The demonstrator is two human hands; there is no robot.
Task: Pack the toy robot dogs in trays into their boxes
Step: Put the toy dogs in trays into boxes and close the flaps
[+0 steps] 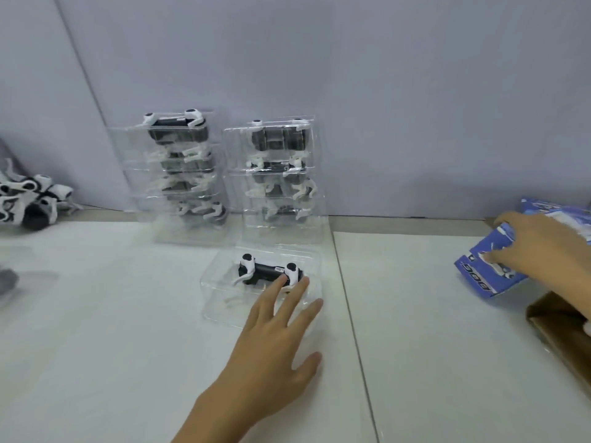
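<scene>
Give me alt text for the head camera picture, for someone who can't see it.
A person's left hand rests open on a clear plastic tray holding a black-and-white toy robot dog, while the right hand grips a blue cardboard box. Two stacks of filled clear trays stand behind on the white table.

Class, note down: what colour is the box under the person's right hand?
Blue with white print, seen in the head view: the box under the right hand.

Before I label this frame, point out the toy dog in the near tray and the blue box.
toy dog (267,272), head view, black body.
blue box (479,270), head view, printed front face.
</scene>
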